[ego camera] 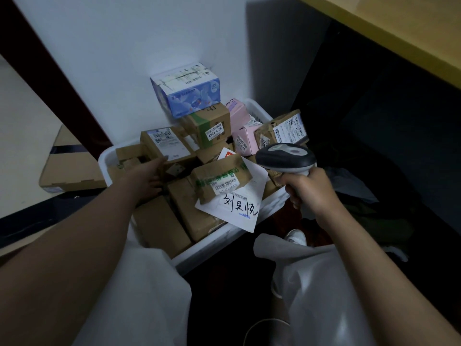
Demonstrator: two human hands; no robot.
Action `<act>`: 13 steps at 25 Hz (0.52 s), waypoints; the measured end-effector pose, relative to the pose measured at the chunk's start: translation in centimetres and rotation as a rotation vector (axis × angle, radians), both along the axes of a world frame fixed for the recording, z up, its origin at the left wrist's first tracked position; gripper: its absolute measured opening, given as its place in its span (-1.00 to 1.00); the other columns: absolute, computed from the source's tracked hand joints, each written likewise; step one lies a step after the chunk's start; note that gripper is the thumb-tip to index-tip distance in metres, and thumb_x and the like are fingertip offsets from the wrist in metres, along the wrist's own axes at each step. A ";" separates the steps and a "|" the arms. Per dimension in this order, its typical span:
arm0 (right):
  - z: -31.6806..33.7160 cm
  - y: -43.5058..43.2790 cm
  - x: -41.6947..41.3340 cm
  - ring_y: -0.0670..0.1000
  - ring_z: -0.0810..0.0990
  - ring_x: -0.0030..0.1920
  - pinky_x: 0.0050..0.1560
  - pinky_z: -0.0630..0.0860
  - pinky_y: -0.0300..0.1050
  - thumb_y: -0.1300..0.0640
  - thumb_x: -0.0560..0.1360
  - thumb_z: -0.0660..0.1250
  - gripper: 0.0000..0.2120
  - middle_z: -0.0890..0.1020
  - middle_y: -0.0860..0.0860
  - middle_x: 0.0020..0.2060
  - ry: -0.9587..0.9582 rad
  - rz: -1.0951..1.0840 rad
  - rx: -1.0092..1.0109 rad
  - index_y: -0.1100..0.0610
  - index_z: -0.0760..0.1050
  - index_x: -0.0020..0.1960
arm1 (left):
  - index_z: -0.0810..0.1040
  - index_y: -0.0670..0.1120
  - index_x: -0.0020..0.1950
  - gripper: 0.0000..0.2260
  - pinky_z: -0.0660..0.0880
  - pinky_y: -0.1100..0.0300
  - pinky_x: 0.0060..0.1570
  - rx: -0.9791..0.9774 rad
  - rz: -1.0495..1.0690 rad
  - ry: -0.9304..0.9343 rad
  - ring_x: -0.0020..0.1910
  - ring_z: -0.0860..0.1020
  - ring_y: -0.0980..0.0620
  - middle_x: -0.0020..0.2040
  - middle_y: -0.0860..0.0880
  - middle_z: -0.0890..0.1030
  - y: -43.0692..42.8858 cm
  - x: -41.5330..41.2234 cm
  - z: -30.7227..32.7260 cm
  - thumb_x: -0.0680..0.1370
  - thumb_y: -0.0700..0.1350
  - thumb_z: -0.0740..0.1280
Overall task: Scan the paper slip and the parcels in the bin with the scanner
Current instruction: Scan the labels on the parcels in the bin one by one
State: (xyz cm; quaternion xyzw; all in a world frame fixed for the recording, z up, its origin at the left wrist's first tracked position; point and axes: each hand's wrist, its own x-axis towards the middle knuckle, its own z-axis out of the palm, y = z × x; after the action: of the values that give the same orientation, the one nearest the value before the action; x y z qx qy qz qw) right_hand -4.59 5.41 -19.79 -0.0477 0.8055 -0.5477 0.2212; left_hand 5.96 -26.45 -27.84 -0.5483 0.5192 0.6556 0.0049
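Observation:
A white bin [219, 242] against the wall holds several parcels: brown cardboard boxes, two pink boxes [245, 138] and a blue-and-white box [185, 92] on top at the back. A white paper slip [240, 208] with handwriting lies over the bin's near right rim, partly under a crumpled brown parcel [219, 181] with a barcode label. My right hand [308, 189] grips a grey and black scanner [285, 157], its head over the bin's right side. My left hand [147, 178] reaches into the bin's left side, fingers apart, touching a labelled brown box [166, 144].
A flat cardboard box [72, 168] lies on the floor left of the bin. A yellow tabletop [399, 28] runs along the upper right, with dark space beneath. My white-clad knees and a white shoe [296, 237] are in front of the bin.

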 end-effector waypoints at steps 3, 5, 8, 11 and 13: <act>-0.1 -0.3 0.0 -0.05 0.35 -0.62 -0.50 0.31 -0.16 0.29 0.39 0.43 -0.79 0.44 0.04 -0.57 0.010 0.005 0.020 0.21 0.47 -0.37 | 0.30 -0.19 0.49 -0.29 0.36 -0.06 0.39 -0.004 -0.025 -0.020 0.45 0.35 -0.22 0.49 -0.21 0.35 -0.1 -0.9 -0.7 0.47 0.16 0.40; -0.2 -0.2 -0.1 -0.05 0.35 -0.62 -0.50 0.32 -0.16 0.28 0.39 0.44 -0.83 0.45 0.04 -0.57 0.009 0.004 0.024 0.23 0.49 -0.34 | 0.26 -0.18 0.53 -0.19 0.25 -0.07 0.43 0.059 -0.061 -0.016 0.52 0.21 -0.26 0.56 -0.22 0.20 -0.6 -1.1 -1.5 0.44 0.22 0.41; -0.3 0.0 -0.2 -0.02 0.34 -0.61 -0.48 0.31 -0.12 0.26 0.39 0.44 -0.85 0.44 0.07 -0.55 0.012 0.004 0.027 0.26 0.51 -0.30 | 0.21 -0.14 0.55 -0.09 0.37 -0.12 0.30 0.065 -0.051 -0.027 0.47 0.28 -0.31 0.55 -0.22 0.24 -1.1 -1.3 -2.2 0.36 0.28 0.45; -0.4 0.0 -0.4 -0.02 0.35 -0.61 -0.46 0.33 -0.09 0.26 0.39 0.44 -0.82 0.44 0.04 -0.59 0.019 0.002 0.030 0.25 0.49 -0.34 | 0.21 -0.11 0.55 -0.09 0.44 -0.08 0.13 0.000 0.004 -0.033 0.42 0.37 -0.26 0.50 -0.20 0.32 -1.5 -1.5 -2.8 0.34 0.26 0.47; -0.4 0.0 -0.4 -0.03 0.37 -0.61 -0.45 0.34 -0.09 0.25 0.39 0.44 -0.81 0.44 0.01 -0.60 0.023 0.012 0.040 0.24 0.49 -0.35 | 0.30 -0.10 0.50 -0.14 0.45 -0.08 0.22 0.016 0.000 -0.021 0.45 0.34 -0.29 0.51 -0.23 0.33 -1.7 -1.7 -3.1 0.33 0.25 0.48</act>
State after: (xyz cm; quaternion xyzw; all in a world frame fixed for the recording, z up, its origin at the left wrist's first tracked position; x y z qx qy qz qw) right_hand -5.02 5.43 -20.18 -0.0544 0.8186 -0.5295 0.2160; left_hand 4.27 -28.13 -30.92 -0.5551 0.5136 0.6541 0.0147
